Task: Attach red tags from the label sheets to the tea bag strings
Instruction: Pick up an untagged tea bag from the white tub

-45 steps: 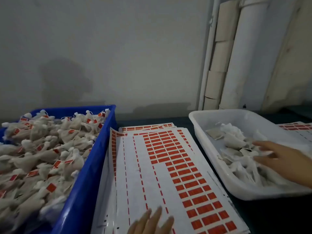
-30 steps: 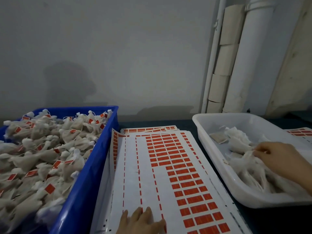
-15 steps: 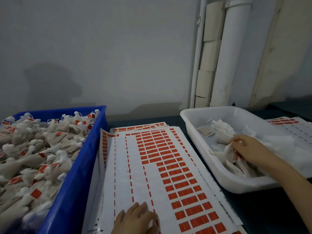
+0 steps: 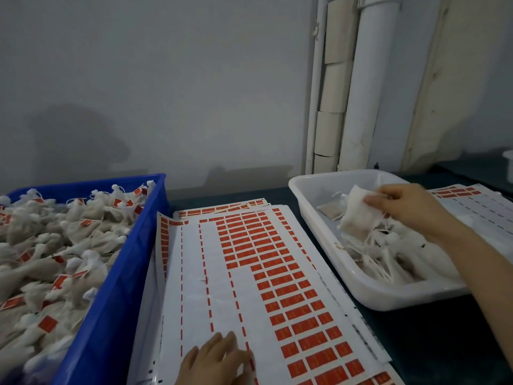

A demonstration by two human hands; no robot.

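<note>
Nearest, the left hand (image 4: 216,359) rests bent-fingered on the top label sheet (image 4: 191,287), left of its red tags (image 4: 277,259); whether its grip holds anything I cannot tell. Farther right, the right hand (image 4: 408,209) has its grip clamped on a white tea bag (image 4: 356,218) raised above the pile in the white tray (image 4: 305,190); a blue crate (image 4: 119,301) of tagged bags stands at left.

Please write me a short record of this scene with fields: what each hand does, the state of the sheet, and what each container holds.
right hand: pinches one tea bag, raised over the white tray
left hand: rests on the near end of the label sheet
label sheet: left columns bare; red tags remain on the right part
white tray: untagged bags with loose strings
blue bin: tagged bags, piled high
</note>
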